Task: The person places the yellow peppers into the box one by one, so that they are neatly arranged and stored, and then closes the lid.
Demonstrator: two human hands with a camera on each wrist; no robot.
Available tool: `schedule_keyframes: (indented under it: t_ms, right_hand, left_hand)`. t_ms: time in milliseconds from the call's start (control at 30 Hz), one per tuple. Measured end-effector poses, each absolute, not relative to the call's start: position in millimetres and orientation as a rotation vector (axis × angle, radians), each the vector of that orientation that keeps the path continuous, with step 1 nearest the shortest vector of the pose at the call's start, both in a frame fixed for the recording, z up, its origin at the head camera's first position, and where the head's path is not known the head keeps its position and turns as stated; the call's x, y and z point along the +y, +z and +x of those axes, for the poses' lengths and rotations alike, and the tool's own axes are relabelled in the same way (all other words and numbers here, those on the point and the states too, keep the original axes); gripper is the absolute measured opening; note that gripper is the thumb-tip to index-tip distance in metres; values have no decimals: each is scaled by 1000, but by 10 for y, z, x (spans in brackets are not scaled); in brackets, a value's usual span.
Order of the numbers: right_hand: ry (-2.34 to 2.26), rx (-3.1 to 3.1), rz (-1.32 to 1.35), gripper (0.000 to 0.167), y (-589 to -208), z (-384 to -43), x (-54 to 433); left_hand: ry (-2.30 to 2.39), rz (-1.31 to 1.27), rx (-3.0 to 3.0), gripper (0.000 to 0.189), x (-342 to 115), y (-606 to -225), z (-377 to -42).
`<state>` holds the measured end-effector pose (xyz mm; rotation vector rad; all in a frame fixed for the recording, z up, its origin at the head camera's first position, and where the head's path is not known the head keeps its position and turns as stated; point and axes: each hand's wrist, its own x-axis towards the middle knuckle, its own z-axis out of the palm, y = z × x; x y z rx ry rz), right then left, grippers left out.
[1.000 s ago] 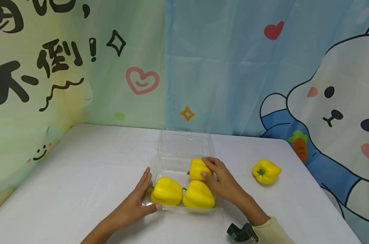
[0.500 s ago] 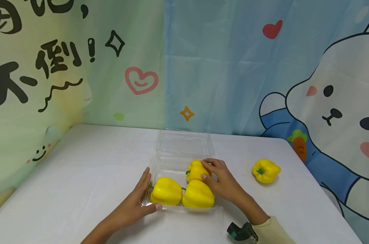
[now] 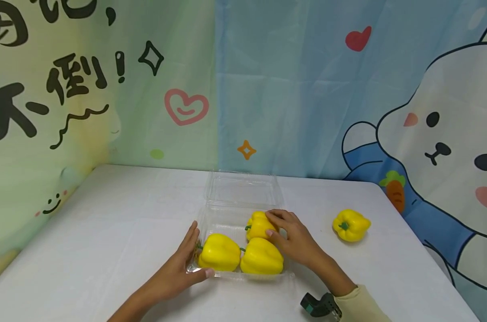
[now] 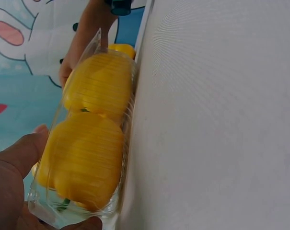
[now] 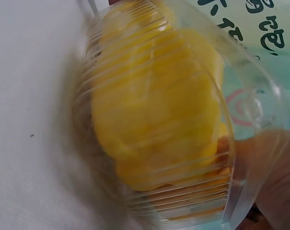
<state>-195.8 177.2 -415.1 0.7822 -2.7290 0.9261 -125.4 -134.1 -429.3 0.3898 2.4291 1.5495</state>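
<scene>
A yellow bell pepper point(image 3: 256, 224) sits in the back right part of a clear plastic clamshell container point(image 3: 221, 213), its green stem facing left. My right hand point(image 3: 293, 237) grips this pepper between fingers and thumb. Two more yellow bell peppers lie side by side along the container's front, a left one point(image 3: 219, 252) and a right one point(image 3: 262, 256). My left hand point(image 3: 181, 264) rests against the container's front left corner, fingers straight along the side and thumb at the front rim. In the right wrist view, part of my right hand point(image 5: 279, 177) shows behind the clear wall.
Another yellow bell pepper point(image 3: 351, 225) lies on the white table point(image 3: 107, 232) to the right of the container. The container's raised lid point(image 3: 243, 188) lies open toward the back. A printed curtain point(image 3: 267, 89) hangs behind the table. A dark device point(image 3: 317, 305) is beside my right sleeve.
The pepper in my right hand has turned and shifted slightly left, showing more of its stem end. Over the last half second both hands have stayed almost still.
</scene>
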Motion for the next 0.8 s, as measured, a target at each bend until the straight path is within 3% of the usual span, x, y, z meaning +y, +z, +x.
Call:
schedule_keyframes:
  t_ms: [800]
  right_hand:
    - [1253, -2549, 763, 36, -3938, -2028, 2120]
  left_hand:
    - [1578, 365, 2420, 108, -1325, -4306, -1246]
